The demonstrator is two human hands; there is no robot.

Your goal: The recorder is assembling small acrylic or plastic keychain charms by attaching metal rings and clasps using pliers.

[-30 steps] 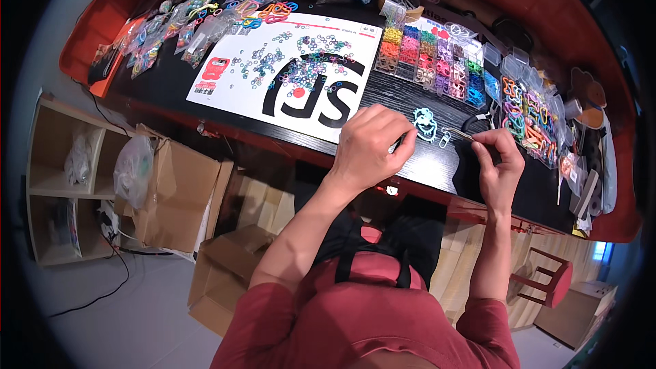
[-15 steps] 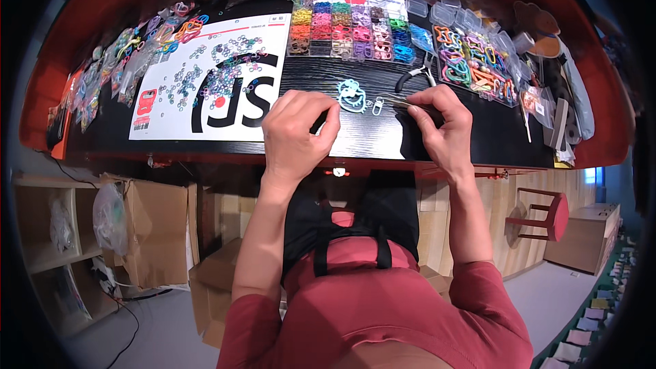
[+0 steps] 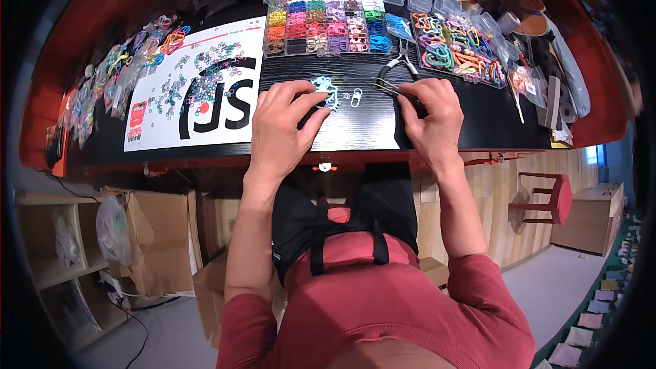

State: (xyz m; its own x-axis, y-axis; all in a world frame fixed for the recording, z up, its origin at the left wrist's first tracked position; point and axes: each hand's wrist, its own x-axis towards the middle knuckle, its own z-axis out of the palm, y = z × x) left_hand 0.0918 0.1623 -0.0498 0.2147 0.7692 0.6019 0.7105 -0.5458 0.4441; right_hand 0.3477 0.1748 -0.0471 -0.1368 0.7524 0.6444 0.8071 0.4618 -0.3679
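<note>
The fingers of my left hand (image 3: 283, 123) curl round the lower left edge of a mint-green cartoon-shaped charm (image 3: 326, 87), thumb below and index finger above. Part of the charm is hidden by those fingers. In my right hand (image 3: 434, 116) a pair of thin tweezers (image 3: 387, 87) is pinched, tips pointing left. Between the two hands a small white clasp (image 3: 356, 98) with a ring lies on the black tabletop. Just beyond the tweezers rest pliers (image 3: 398, 65) with black and white handles, their jaws pointing away from me.
Small coloured rings (image 3: 205, 82) are scattered over a white printed sheet (image 3: 157, 133) at left. A compartment box of coloured clasps (image 3: 316, 27) stands at the back; another box of colourful shapes (image 3: 461, 51) is right. Bagged pieces (image 3: 92, 96) line the far left.
The whole view has shifted, so the table's things appear further left. My left fingers have come onto the mint-green charm. My right hand still holds the tweezers, now nearer the pliers.
</note>
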